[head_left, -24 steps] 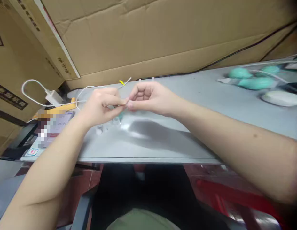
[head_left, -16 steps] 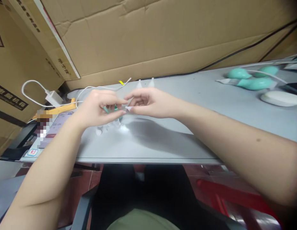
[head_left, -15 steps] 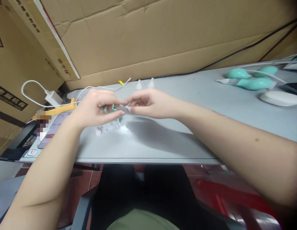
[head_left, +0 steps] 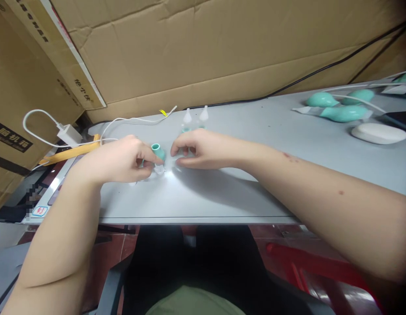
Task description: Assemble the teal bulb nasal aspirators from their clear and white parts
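Note:
My left hand [head_left: 126,159] is low over the table at left, thumb and forefinger bent together at a small clear plastic piece [head_left: 159,169]. Just behind those fingertips a teal rubber bulb [head_left: 156,148] stands with its round opening upward. Other small clear pieces lie partly hidden under this hand. My right hand [head_left: 198,149] hovers just right of the bulb, its fingers curled and thumb apart; no held thing shows clearly between them. Behind it, two white pointed nozzles [head_left: 187,116] stand upright on teal bases, which the hand partly covers.
At right on the grey table [head_left: 255,127] lie several teal bulbs [head_left: 345,113] and a white oval case [head_left: 379,133]. A white charger [head_left: 70,134] with cable, a yellow strip [head_left: 71,154] and a phone are at left. Cardboard [head_left: 189,52] walls the back.
My hands were nearly touching around a small translucent piece. They have since parted; the left has lowered to the clear piece, and the teal bulb shows more fully.

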The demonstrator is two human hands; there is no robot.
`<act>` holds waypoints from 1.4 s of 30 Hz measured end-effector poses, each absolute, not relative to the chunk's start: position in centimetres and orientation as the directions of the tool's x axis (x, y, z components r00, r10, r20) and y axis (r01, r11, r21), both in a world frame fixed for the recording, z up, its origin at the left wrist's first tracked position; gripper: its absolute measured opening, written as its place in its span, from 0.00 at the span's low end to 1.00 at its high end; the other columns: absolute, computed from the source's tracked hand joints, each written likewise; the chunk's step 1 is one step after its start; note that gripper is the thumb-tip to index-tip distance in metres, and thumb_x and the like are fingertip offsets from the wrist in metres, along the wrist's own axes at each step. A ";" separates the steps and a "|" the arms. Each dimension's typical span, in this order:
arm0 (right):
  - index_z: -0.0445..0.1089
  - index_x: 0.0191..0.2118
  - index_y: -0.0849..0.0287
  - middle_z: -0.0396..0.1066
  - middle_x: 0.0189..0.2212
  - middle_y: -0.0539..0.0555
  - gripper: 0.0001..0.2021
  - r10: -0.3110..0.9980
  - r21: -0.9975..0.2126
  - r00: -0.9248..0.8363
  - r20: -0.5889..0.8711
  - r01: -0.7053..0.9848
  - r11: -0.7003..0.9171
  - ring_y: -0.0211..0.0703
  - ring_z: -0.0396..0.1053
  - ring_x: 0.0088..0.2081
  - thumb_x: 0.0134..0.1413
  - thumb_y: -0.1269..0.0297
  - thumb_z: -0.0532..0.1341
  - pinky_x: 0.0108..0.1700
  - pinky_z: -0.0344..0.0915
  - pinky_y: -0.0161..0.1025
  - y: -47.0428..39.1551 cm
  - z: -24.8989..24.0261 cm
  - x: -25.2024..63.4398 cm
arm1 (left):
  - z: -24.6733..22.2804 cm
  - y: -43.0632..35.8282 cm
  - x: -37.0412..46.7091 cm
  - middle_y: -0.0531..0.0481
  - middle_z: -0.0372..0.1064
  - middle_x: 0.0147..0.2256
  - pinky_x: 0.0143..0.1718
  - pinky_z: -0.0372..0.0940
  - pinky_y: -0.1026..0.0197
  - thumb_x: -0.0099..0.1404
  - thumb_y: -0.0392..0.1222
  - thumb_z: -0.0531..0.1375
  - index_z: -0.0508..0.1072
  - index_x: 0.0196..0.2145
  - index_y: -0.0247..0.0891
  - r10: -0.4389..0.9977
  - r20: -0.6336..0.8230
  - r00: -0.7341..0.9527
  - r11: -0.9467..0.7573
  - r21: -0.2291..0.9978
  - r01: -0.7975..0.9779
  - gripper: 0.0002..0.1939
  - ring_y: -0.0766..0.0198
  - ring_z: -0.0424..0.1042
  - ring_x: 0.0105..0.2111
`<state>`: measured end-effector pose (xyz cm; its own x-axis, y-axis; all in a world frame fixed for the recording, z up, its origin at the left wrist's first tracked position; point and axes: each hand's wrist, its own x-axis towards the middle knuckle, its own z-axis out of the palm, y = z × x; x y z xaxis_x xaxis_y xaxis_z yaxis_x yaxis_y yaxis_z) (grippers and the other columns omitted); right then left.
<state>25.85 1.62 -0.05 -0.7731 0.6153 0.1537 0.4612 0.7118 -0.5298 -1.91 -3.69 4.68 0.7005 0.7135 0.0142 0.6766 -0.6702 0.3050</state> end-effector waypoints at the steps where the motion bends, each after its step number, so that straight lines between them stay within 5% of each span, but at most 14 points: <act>1: 0.86 0.48 0.58 0.86 0.45 0.57 0.09 0.595 -0.529 -0.782 0.184 0.431 0.731 0.49 0.78 0.44 0.65 0.69 0.70 0.46 0.67 0.44 1.6 -0.2 25.8 | 4.7 -3.7 -1.8 0.56 0.84 0.29 0.26 0.61 0.61 0.64 0.34 0.65 0.92 0.40 0.49 0.721 0.001 0.693 -0.662 0.296 0.689 0.16 0.67 0.72 0.21; 5: 0.87 0.48 0.57 0.87 0.48 0.59 0.09 0.483 -0.412 -0.826 0.291 0.347 0.842 0.55 0.79 0.50 0.68 0.70 0.68 0.55 0.69 0.50 1.4 -1.4 25.1 | 4.6 -3.7 -1.7 0.56 0.85 0.35 0.30 0.66 0.61 0.65 0.36 0.64 0.91 0.44 0.49 0.752 -0.053 0.657 -0.625 0.258 0.737 0.16 0.66 0.77 0.25; 9: 0.89 0.48 0.58 0.88 0.44 0.59 0.11 0.382 -0.267 -0.871 0.310 0.306 0.914 0.55 0.77 0.47 0.71 0.72 0.67 0.55 0.69 0.51 1.6 -2.5 24.3 | 4.2 -3.4 -1.6 0.54 0.86 0.45 0.34 0.71 0.61 0.70 0.39 0.63 0.91 0.47 0.48 0.776 -0.098 0.623 -0.592 0.225 0.773 0.16 0.66 0.81 0.29; 13: 0.91 0.48 0.58 0.88 0.42 0.58 0.11 0.347 -0.211 -0.875 0.338 0.289 0.934 0.51 0.72 0.42 0.70 0.73 0.68 0.52 0.67 0.49 1.7 -3.2 23.8 | 4.1 -3.5 -1.3 0.55 0.86 0.43 0.36 0.71 0.60 0.70 0.39 0.64 0.89 0.42 0.47 0.793 -0.168 0.585 -0.556 0.191 0.809 0.12 0.65 0.82 0.32; 19: 0.90 0.41 0.59 0.87 0.39 0.58 0.14 0.314 -0.166 -0.891 0.328 0.273 0.948 0.47 0.61 0.37 0.75 0.73 0.64 0.47 0.60 0.47 1.4 -3.3 23.6 | 4.6 -4.8 -0.9 0.54 0.86 0.40 0.35 0.65 0.57 0.71 0.43 0.66 0.89 0.49 0.52 0.836 -0.134 0.532 -0.536 0.004 0.844 0.14 0.59 0.79 0.34; 23: 0.87 0.39 0.59 0.86 0.39 0.56 0.16 0.313 -0.178 -0.903 0.294 0.270 0.946 0.46 0.59 0.36 0.75 0.76 0.61 0.48 0.60 0.47 1.4 -2.9 23.6 | 4.5 -5.2 -1.1 0.55 0.83 0.33 0.29 0.58 0.59 0.67 0.43 0.68 0.91 0.50 0.56 0.868 -0.134 0.478 -0.490 -0.075 0.868 0.17 0.60 0.75 0.27; 26: 0.85 0.39 0.60 0.87 0.41 0.57 0.14 0.347 -0.218 -0.903 0.255 0.296 0.930 0.48 0.63 0.39 0.74 0.75 0.61 0.50 0.62 0.46 1.4 -2.6 23.7 | 3.9 -5.0 -1.2 0.56 0.78 0.26 0.25 0.54 0.60 0.64 0.36 0.67 0.89 0.42 0.53 0.864 -0.132 0.486 -0.499 -0.093 0.861 0.14 0.62 0.67 0.21; 30: 0.83 0.38 0.60 0.86 0.39 0.55 0.12 0.368 -0.257 -0.899 0.239 0.307 0.916 0.50 0.66 0.42 0.72 0.76 0.63 0.51 0.63 0.46 1.3 -2.2 23.8 | 3.5 -4.8 -0.8 0.55 0.75 0.26 0.25 0.53 0.60 0.61 0.32 0.65 0.82 0.33 0.47 0.862 -0.154 0.483 -0.494 -0.045 0.868 0.10 0.62 0.66 0.22; 36: 0.82 0.37 0.60 0.86 0.37 0.54 0.12 0.362 -0.303 -0.903 0.233 0.286 0.909 0.51 0.69 0.44 0.70 0.78 0.62 0.52 0.64 0.47 1.4 -2.4 23.9 | 4.1 -5.0 -0.3 0.55 0.82 0.34 0.30 0.61 0.60 0.62 0.39 0.67 0.88 0.42 0.48 0.836 -0.177 0.519 -0.520 0.040 0.853 0.12 0.61 0.74 0.30; 42: 0.80 0.35 0.57 0.82 0.33 0.50 0.06 0.467 -0.579 -0.771 0.433 0.159 0.799 0.42 0.71 0.38 0.61 0.72 0.65 0.45 0.65 0.43 1.3 -1.7 24.6 | 4.5 -4.5 -1.0 0.50 0.86 0.41 0.36 0.70 0.60 0.61 0.39 0.68 0.89 0.41 0.42 0.724 0.132 0.677 -0.674 0.346 0.653 0.11 0.64 0.76 0.33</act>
